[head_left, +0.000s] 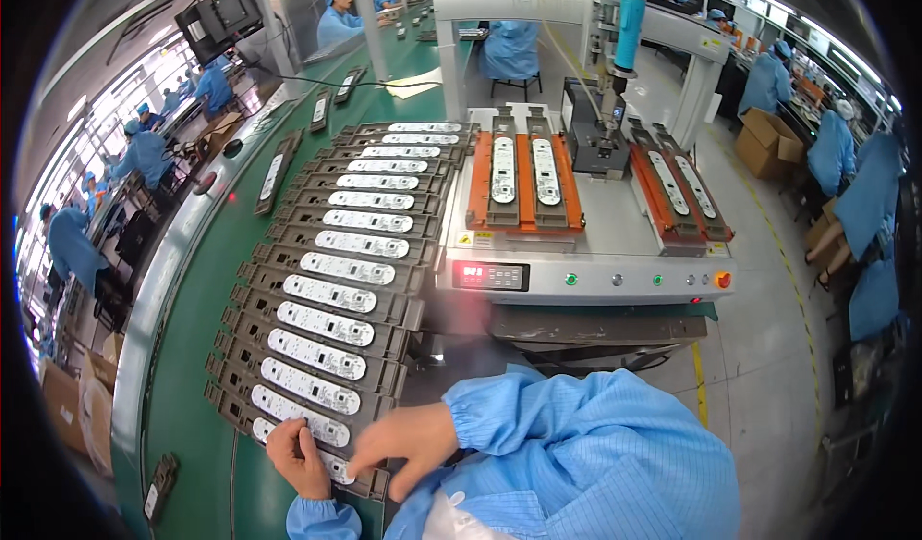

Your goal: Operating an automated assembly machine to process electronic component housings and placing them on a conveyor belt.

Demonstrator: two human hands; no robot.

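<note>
A green bench [182, 377] runs away from the person, with a white machine [605, 204] standing to its right. Along the bench lies a slanting row of brown trays [396, 305], bearing long, round-ended white boards. Two orange holders [525, 194] on the machine carry similar boards. At the row's near end, the right hand [408, 449] is half open, thumb apart, fingertips by one end of the nearest board [336, 467]; the left hand [300, 458], fingers curled, covers that board's middle. Whether either grips it cannot be told. The board lies in or just over its tray. The step in hand appears to be handling this board; the next move seems to call for a light, level hold by its edges.
</note>
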